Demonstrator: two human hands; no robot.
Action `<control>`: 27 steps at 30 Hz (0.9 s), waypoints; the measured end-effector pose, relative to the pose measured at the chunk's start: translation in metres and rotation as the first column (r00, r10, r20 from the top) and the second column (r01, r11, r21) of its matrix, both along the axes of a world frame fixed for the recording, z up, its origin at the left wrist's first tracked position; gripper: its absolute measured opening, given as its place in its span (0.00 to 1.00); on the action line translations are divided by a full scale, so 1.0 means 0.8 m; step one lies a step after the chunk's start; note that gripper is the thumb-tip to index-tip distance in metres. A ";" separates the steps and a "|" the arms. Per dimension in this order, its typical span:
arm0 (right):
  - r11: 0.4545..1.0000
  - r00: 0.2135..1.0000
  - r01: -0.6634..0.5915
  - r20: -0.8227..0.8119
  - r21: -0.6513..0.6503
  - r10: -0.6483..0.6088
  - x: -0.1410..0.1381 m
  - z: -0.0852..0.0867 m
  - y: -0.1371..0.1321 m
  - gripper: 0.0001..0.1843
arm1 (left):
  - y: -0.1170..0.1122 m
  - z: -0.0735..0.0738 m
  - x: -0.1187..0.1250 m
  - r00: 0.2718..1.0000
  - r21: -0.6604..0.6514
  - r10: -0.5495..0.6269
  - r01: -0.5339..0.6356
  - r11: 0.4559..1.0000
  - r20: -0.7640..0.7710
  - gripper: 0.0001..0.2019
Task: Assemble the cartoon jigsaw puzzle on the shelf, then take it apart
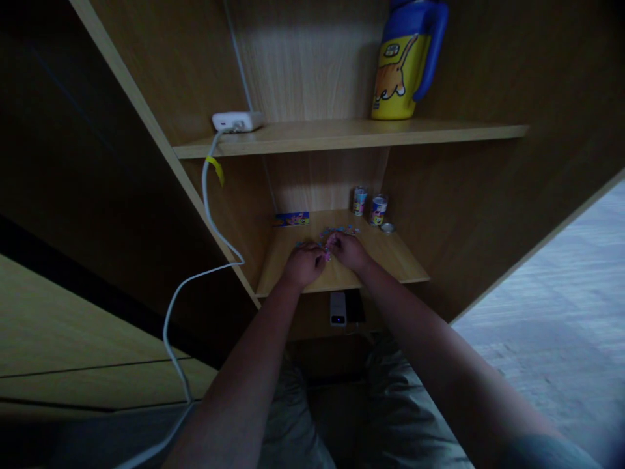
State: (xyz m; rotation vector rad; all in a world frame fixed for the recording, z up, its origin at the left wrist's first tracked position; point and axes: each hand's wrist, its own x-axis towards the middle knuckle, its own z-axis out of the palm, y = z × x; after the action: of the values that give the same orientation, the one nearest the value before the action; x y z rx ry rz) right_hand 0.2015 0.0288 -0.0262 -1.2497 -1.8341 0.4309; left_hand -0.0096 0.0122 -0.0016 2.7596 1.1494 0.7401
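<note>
My left hand (303, 264) and my right hand (347, 251) rest side by side on the lower wooden shelf (390, 260), fingers curled together over small coloured pieces (325, 255). More small pink and blue pieces (339, 230) lie scattered just beyond my fingertips. The pieces are too small and dim to name. Both forearms stretch forward from the bottom of the view.
Two small printed cans (370, 206) and a round lid (387, 227) stand at the shelf's back right; a flat colourful packet (291, 219) lies back left. Above, a yellow-blue jug (407, 58) and a white charger (237, 121) with a hanging cable (208, 215). A white device (338, 308) sits below the shelf.
</note>
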 end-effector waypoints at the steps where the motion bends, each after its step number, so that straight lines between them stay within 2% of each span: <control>1: 1.000 1.000 0.020 0.001 0.008 -0.020 0.000 0.000 0.000 0.05 | 0.001 0.000 0.000 1.000 0.006 -0.004 0.004 1.000 0.001 0.12; 8: 0.969 0.959 0.245 0.149 -0.005 -0.242 0.004 -0.002 0.002 0.11 | 0.005 -0.007 0.002 0.999 0.040 -0.033 0.032 0.999 0.022 0.13; 10: 0.936 0.900 0.351 0.270 0.017 -0.342 0.003 0.001 -0.001 0.14 | 0.007 -0.010 0.002 0.999 0.047 -0.033 0.032 0.998 0.024 0.13; 12: 0.912 0.836 0.403 0.373 0.079 -0.402 0.000 0.006 -0.007 0.17 | 0.008 -0.012 0.003 0.999 0.050 -0.023 0.022 0.998 0.022 0.14; 14: 0.931 0.823 0.345 0.439 0.120 -0.362 -0.004 0.010 -0.013 0.18 | 0.008 -0.013 0.003 1.000 0.049 -0.014 0.013 0.999 0.014 0.14; 17: 0.966 0.818 0.235 0.516 0.106 -0.256 -0.011 0.014 -0.021 0.17 | 0.009 -0.011 0.005 0.999 0.040 0.034 -0.033 0.999 -0.012 0.13; 22: 0.978 0.833 0.189 0.512 0.088 -0.207 -0.015 0.011 -0.023 0.18 | 0.006 -0.006 0.007 0.988 0.039 0.147 -0.145 0.989 -0.054 0.12; 27: 0.984 0.860 0.164 0.478 0.065 -0.175 -0.010 0.004 -0.015 0.14 | 0.007 -0.007 0.005 0.995 0.032 0.095 -0.094 0.995 -0.036 0.13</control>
State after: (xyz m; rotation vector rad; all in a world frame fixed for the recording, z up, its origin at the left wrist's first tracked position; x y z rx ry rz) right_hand 0.1936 0.0165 -0.0229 -1.5937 -2.1022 -0.0108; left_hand -0.0057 0.0180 -0.0075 2.7718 1.2942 0.7233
